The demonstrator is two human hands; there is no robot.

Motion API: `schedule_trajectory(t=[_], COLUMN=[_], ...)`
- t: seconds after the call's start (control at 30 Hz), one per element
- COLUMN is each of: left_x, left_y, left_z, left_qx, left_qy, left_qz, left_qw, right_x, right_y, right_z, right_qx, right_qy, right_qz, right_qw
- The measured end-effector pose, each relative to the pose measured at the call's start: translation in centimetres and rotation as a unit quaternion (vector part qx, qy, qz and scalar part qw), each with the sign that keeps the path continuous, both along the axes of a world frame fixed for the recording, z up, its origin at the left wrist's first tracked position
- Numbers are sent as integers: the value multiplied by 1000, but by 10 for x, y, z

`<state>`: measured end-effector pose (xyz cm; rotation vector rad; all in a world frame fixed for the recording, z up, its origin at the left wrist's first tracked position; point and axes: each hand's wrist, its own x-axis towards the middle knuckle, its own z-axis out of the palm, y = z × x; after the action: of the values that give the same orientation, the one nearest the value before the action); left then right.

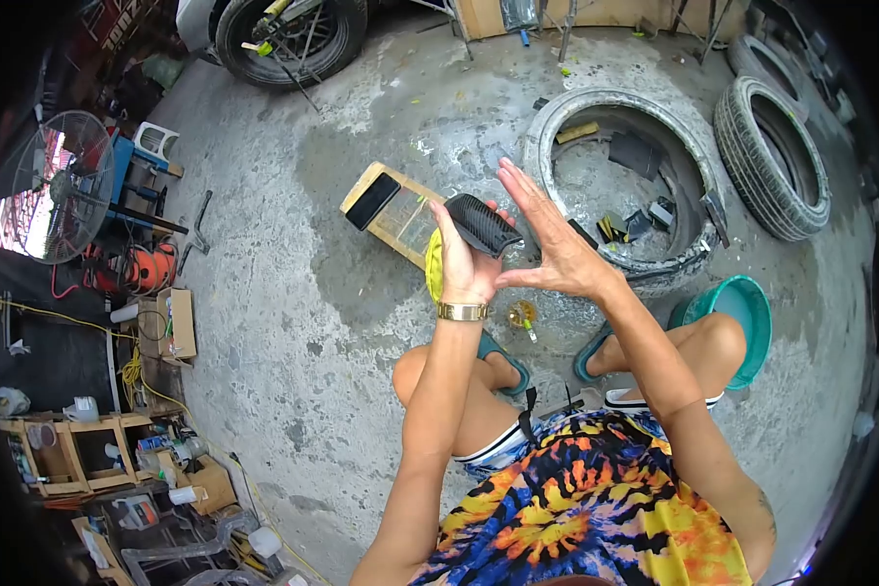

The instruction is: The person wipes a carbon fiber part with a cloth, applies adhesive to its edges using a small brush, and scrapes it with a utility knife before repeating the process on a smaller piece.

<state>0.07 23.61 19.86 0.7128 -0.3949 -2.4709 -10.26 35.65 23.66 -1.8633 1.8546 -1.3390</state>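
Left hand [466,266] raised up at the middle, fingers wrapped around a black ridged piece [481,225], with a gold watch [461,312] on the wrist. Right hand [547,244] wide open, fingers spread flat, holding nothing, just beside the black piece at 3 o'clock. Yellow thing [433,266] peeking out behind the left hand. Cut tire [610,176] lying flat on the floor at 1 o'clock, small tools and scraps inside. Teal bowl [742,322] at 3 o'clock, insides hard to see.
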Motion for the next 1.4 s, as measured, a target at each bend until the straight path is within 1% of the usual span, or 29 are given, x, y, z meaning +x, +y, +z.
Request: schedule_trajectory(t=[0.03, 0.07, 0.1, 0.13, 0.17, 0.2, 0.23, 0.27, 0.3, 0.33, 0.37, 0.4, 0.43, 0.5, 0.53, 0.6, 0.7, 0.83, 0.9, 0.93, 1.0, 1.03, 1.07, 1.13, 1.17, 1.2, 1.27, 1.33, 1.4], left_x=[1, 2, 2, 3, 4, 4, 3, 2, 1, -1, -3, -4, -5, -3, -2, 2, 4, 10, 12, 13, 15, 16, 17, 18, 18, 17, 15, 13, 11], left_y=[2, 4, 5, 7, 9, 11, 15, 18, 21, 23, 27, 28, 29, 28, 29, 28, 22, 21, 16, 15, 14, 14, 13, 13, 13, 14, 15, 15, 16], left_z=[1, 2, 3, 5, 6, 9, 12, 15, 16, 20, 24, 23, 22, 22, 24, 23, 20, 28, 28, 29, 30, 31, 32, 34, 35, 35, 32, 30, 29], left_qx=[-2, -3, -38, -74, -74, -111, -148, -149, -141, -133, -163, -163, -151, -138, -129, -119, -137, -154, -154, -149, -189, -185, -213, -239, -240, -240, -256, -271, -257], left_qy=[17, 17, 31, 45, 44, 40, 37, 39, 29, 19, -4, -3, -6, -10, -3, 3, 12, 16, 20, 20, 35, 33, 39, 42, 51, 59, 54, 46, 48], left_qz=[-1, -1, 1, 3, 3, 29, 54, 52, 84, 118, 156, 156, 177, 203, 192, 187, 153, 133, 126, 129, 105, 106, 90, 73, 56, 40, 33, 27, 15], left_qw=[1000, 1000, 999, 996, 996, 993, 987, 987, 986, 984, 974, 974, 973, 969, 973, 975, 979, 979, 980, 980, 976, 976, 972, 967, 968, 968, 965, 961, 965], right_x=[3, 8, 12, 17, 22, 26, 29, 32, 36, 39, 43, 46, 49, 46, 43, 35, 14, -5, -2, -2, 0, 6, 14, 41, 52, 62, 85, 97, 84], right_y=[3, 7, 10, 11, 11, 9, 6, 1, -6, -13, -21, -28, -34, -40, -43, -44, -47, -26, 4, 19, 55, 74, 94, 139, 155, 170, 213, 233, 232], right_z=[-1, -3, -6, -10, -14, -12, -8, -5, 0, 2, 4, 4, 1, -2, -3, -8, -22, -35, -33, -39, -60, -74, -89, -114, -121, -128, -161, -147, -122], right_qx=[-1, -28, -55, -56, -92, -128, -129, -163, -197, -199, -189, -179, -156, -161, -164, -159, -182, -176, -98, -93, 68, 95, 121, 310, 418, 517, 611, 625, 630], right_qy=[1, -43, -87, -86, -147, -207, -205, -190, -173, -173, -107, -41, -6, -35, -63, -67, -77, -131, -148, -146, -140, -103, -66, -43, -8, 26, 36, -69, -81], right_qz=[-1, -4, -5, -4, -47, -91, -92, -155, -217, -218, -243, -266, -282, -297, -314, -310, -347, -336, -286, -284, -220, -183, -145, -81, -21, 40, 110, 118, 146], right_qw=[1000, 999, 995, 995, 984, 966, 966, 956, 940, 940, 945, 946, 947, 940, 933, 935, 917, 916, 942, 943, 963, 973, 980, 946, 908, 854, 783, 768, 759])
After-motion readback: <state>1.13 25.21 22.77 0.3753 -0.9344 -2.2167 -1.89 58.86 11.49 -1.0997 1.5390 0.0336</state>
